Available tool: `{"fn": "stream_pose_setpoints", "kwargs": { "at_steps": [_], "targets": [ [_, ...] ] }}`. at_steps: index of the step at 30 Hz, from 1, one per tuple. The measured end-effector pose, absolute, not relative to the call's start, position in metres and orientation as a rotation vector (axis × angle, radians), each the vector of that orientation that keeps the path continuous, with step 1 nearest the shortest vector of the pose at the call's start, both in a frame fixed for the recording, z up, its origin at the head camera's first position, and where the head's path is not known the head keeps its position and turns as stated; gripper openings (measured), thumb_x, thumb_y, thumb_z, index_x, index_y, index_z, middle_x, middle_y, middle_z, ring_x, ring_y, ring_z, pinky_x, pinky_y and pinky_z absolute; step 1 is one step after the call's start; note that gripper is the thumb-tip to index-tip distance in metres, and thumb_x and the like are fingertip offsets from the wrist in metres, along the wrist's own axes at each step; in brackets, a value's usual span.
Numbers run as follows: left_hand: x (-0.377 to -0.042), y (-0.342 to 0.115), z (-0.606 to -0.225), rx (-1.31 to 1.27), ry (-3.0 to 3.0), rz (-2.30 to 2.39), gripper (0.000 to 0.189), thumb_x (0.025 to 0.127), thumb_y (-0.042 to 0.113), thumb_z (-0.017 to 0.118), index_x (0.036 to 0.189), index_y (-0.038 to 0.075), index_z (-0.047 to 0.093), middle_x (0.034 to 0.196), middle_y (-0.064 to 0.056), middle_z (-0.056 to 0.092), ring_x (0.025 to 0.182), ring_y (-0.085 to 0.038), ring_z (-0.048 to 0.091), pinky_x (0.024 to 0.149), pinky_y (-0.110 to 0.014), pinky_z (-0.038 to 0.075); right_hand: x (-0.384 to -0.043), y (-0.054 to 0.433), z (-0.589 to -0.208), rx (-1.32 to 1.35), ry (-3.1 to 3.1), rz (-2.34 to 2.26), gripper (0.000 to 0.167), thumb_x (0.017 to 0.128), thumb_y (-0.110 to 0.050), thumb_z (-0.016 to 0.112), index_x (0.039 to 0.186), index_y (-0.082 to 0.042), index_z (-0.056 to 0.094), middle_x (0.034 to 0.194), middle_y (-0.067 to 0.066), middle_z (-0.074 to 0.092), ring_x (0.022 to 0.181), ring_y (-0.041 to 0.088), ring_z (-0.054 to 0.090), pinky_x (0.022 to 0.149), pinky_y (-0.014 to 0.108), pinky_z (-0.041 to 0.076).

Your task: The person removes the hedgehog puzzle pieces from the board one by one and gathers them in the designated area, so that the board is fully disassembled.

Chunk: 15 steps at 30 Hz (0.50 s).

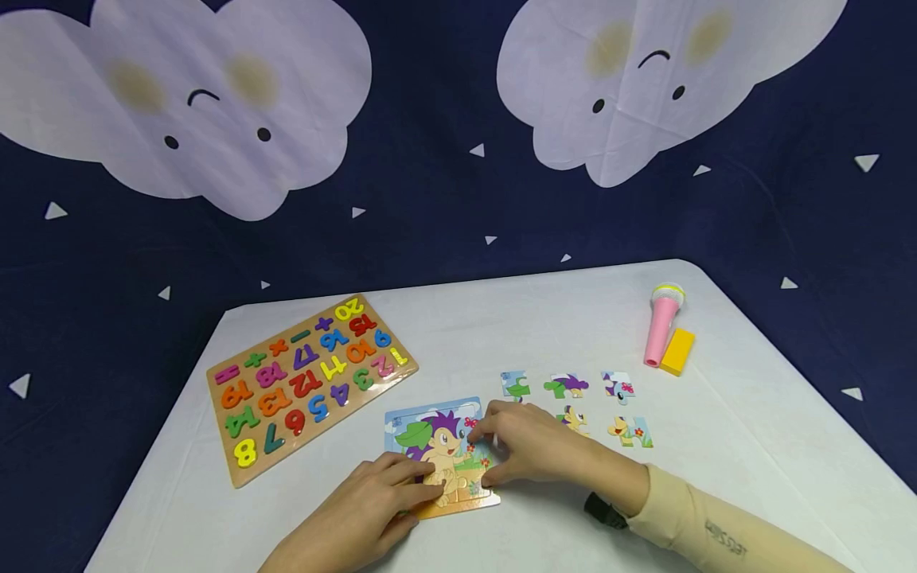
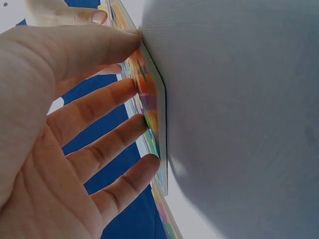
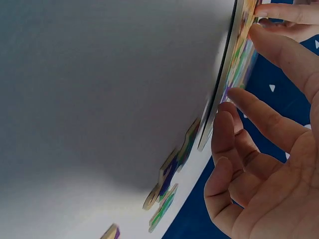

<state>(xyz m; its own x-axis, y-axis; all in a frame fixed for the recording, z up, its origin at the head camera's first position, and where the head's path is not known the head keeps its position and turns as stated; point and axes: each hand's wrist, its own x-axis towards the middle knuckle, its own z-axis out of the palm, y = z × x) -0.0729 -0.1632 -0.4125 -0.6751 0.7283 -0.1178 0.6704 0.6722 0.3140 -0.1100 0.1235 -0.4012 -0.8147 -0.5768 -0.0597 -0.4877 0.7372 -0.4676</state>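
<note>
A hedgehog puzzle board [image 1: 437,418] with a blue and orange border lies on the white table. My left hand [image 1: 372,501] reaches over its lower left part, fingertips resting on the picture; the left wrist view shows these fingers [image 2: 107,97] spread and nearly straight. From the right, my right hand [image 1: 533,442] touches the board's right side with thumb and index finger set apart. In the right wrist view its other fingers [image 3: 227,184] are bent loosely beside the board. Loose puzzle pieces [image 1: 567,386] lie in two rows right of the board, partly hidden by the right hand.
A wooden number board [image 1: 308,382] with colourful numerals and signs lies at the left. Toward the back right, a pink toy microphone [image 1: 662,322] lies beside a yellow block [image 1: 677,352]. A dark blue cloth with clouds hangs behind the table [image 1: 501,318].
</note>
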Motion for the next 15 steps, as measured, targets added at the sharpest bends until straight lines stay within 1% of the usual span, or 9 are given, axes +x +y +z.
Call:
{"fn": "stream_pose_setpoints", "kwargs": {
  "at_steps": [3,6,9,15],
  "targets": [
    [-0.073,-0.1631,-0.4124,1.138,2.66,0.357,0.035,0.103,0.034,0.073,0.139,0.037,0.072,0.147,0.009,0.067,0.136,-0.023,0.061,0.11,-0.052,0.056,-0.1093,0.1211,-0.401,-0.865,2.731,-0.657,0.047,0.077,-0.034,0.098,0.118,-0.019,0.082,0.094,-0.009,0.063,0.075,0.002,0.047,0.071,0.023,0.041],
    [-0.0727,-0.1629,-0.4125,1.145,2.67,0.351,0.035,0.103,0.034,0.074,0.138,0.037,0.073,0.146,0.008,0.067,0.135,-0.023,0.061,0.108,-0.052,0.057,-0.1092,0.1188,-0.4017,-0.888,2.725,-0.653,0.042,0.077,-0.033,0.098,0.114,-0.02,0.083,0.096,-0.009,0.065,0.078,0.0,0.049,0.074,0.023,0.043],
    [-0.0725,-0.163,-0.4131,1.157,2.682,0.347,0.035,0.102,0.034,0.075,0.137,0.037,0.073,0.142,0.007,0.068,0.131,-0.021,0.062,0.106,-0.05,0.058,-0.1093,0.1168,-0.4031,-0.915,2.722,-0.646,0.04,0.077,-0.033,0.098,0.112,-0.021,0.084,0.097,-0.009,0.067,0.079,-0.003,0.051,0.076,0.023,0.045],
    [-0.0725,-0.1639,-0.4142,1.176,2.695,0.359,0.034,0.101,0.032,0.076,0.135,0.038,0.074,0.137,0.007,0.069,0.127,-0.019,0.063,0.104,-0.049,0.059,-0.1084,0.1141,-0.4043,-0.951,2.721,-0.639,0.037,0.077,-0.031,0.098,0.11,-0.02,0.085,0.096,-0.008,0.066,0.078,-0.003,0.052,0.075,0.022,0.046]
  ]
}}
